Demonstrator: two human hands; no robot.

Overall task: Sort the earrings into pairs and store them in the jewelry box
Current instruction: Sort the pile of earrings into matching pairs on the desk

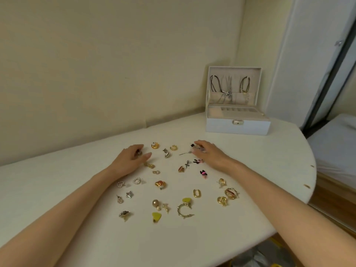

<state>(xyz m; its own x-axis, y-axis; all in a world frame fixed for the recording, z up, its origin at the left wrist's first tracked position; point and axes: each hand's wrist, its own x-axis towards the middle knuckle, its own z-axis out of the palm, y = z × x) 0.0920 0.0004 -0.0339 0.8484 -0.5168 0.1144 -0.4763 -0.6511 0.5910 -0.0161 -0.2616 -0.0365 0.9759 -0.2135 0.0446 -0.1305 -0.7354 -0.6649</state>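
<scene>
Several earrings lie scattered on the white table (250, 160): two yellow hearts (156, 216) (186, 200), two pearl hearts (137, 181) (121, 184), a gold oval hoop (196, 193) and two black-and-pink figures (203, 174) (198, 161). My left hand (131, 158) lies over the left of the spread, its fingers curled round a small dark earring (139, 152). My right hand (209, 154) reaches over the far middle, fingertips on a small silvery earring (194, 149). The white jewelry box (237, 125) stands open at the far right, with necklaces hanging in its lid.
The table meets a beige wall at the back and ends in a rounded edge at the right. Beyond that edge are a white bed (335, 151) and wooden floor. Grey and yellow items lie on the floor below the table's front edge (269, 255).
</scene>
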